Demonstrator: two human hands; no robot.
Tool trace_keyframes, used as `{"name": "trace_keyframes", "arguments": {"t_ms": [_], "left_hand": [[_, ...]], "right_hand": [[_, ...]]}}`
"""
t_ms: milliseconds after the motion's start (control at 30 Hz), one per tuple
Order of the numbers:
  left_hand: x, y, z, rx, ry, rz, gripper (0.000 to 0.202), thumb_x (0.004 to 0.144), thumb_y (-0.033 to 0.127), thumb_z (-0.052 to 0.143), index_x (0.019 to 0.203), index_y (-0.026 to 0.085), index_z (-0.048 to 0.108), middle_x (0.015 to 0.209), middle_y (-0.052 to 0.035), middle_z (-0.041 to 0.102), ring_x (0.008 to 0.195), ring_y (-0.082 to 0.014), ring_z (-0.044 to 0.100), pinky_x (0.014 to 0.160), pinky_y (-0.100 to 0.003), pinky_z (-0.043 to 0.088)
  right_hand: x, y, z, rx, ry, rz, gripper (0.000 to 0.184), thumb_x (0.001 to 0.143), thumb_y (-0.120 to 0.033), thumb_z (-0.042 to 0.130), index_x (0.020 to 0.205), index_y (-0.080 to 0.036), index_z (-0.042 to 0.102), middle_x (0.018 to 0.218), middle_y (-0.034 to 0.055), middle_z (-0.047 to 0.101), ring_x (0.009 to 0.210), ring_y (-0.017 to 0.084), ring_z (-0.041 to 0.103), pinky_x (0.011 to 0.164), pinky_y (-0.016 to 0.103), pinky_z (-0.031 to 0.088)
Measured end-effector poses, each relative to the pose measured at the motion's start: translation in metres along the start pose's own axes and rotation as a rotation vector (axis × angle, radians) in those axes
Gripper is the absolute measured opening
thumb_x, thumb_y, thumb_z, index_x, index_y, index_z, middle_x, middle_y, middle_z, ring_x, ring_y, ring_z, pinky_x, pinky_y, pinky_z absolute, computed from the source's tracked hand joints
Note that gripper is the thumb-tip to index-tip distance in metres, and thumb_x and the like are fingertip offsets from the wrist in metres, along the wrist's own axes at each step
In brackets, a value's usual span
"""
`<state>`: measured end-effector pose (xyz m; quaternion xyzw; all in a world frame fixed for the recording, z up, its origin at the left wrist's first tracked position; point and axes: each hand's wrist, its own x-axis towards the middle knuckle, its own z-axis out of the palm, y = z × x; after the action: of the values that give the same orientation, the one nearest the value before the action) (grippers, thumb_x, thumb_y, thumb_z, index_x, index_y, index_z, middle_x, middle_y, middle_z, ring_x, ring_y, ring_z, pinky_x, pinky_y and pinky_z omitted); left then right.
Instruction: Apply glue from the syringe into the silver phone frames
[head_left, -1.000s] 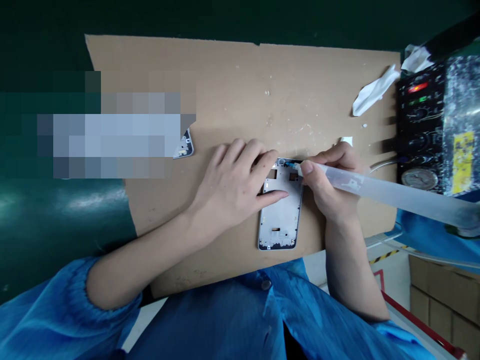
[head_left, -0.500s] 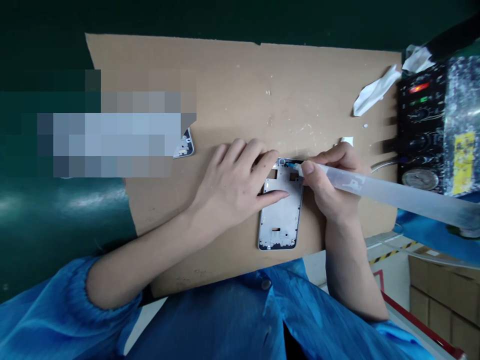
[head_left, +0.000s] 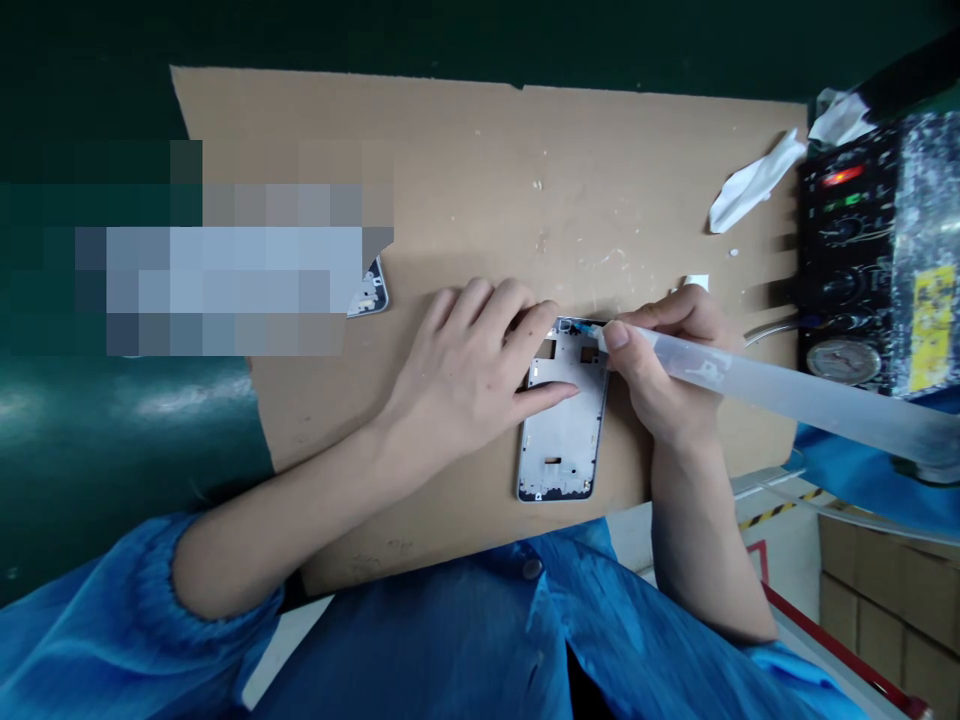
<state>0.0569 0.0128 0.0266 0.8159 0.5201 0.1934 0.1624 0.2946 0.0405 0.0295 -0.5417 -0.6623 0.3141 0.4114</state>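
Observation:
A silver phone frame lies flat on the cardboard, its screw holes and cut-outs facing up. My left hand steadies it at the upper left, with the index fingertip at the top corner and the thumb stretched over the plate. Pinched in my right hand is a translucent dispensing syringe with a blue needle tip. That tip points at the top edge of the frame; whether it touches cannot be made out. The barrel slopes away to the right.
A brown cardboard sheet covers the green bench. On the right stands a black dispenser controller with a gauge and knobs. Crumpled white tissue lies near it. Another phone frame shows partly beside a blurred-out patch.
Both hands and the phone frame stay almost in place. The syringe's rear end has dipped slightly, and the needle tip has barely shifted along the frame's top edge.

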Motion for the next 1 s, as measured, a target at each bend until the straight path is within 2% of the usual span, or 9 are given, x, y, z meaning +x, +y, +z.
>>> {"name": "trace_keyframes", "arguments": {"t_ms": [300, 700, 1000], "left_hand": [[-0.0004, 0.0002, 0.0006, 0.016, 0.007, 0.009, 0.059, 0.109, 0.06, 0.084, 0.15, 0.019, 0.074, 0.135, -0.0173, 0.077, 0.124, -0.0393, 0.07, 0.099, -0.049, 0.051], [0.0006, -0.0013, 0.0021, 0.058, 0.049, 0.048, 0.06, 0.108, 0.064, 0.086, 0.144, 0.017, 0.075, 0.13, -0.0156, 0.078, 0.118, -0.0358, 0.071, 0.097, -0.046, 0.05], [-0.0006, -0.0038, 0.0039, 0.063, 0.071, 0.063, 0.062, 0.107, 0.064, 0.087, 0.142, 0.015, 0.076, 0.128, -0.0146, 0.079, 0.114, -0.0334, 0.071, 0.093, -0.044, 0.048]], "right_hand": [[0.0004, -0.0004, 0.0001, -0.014, 0.007, -0.01, 0.046, 0.102, -0.068, 0.092, 0.087, -0.033, 0.066, 0.072, -0.0003, 0.07, 0.054, 0.02, 0.06, 0.049, 0.041, 0.044], [0.0004, 0.0019, 0.0014, -0.012, 0.022, 0.014, 0.05, 0.101, -0.072, 0.089, 0.084, -0.033, 0.064, 0.07, -0.0012, 0.069, 0.055, 0.021, 0.06, 0.049, 0.041, 0.047], [-0.0021, 0.0052, 0.0005, 0.051, 0.024, 0.03, 0.04, 0.1, -0.057, 0.093, 0.083, -0.03, 0.068, 0.071, -0.0019, 0.069, 0.058, 0.019, 0.059, 0.05, 0.037, 0.046]]}}
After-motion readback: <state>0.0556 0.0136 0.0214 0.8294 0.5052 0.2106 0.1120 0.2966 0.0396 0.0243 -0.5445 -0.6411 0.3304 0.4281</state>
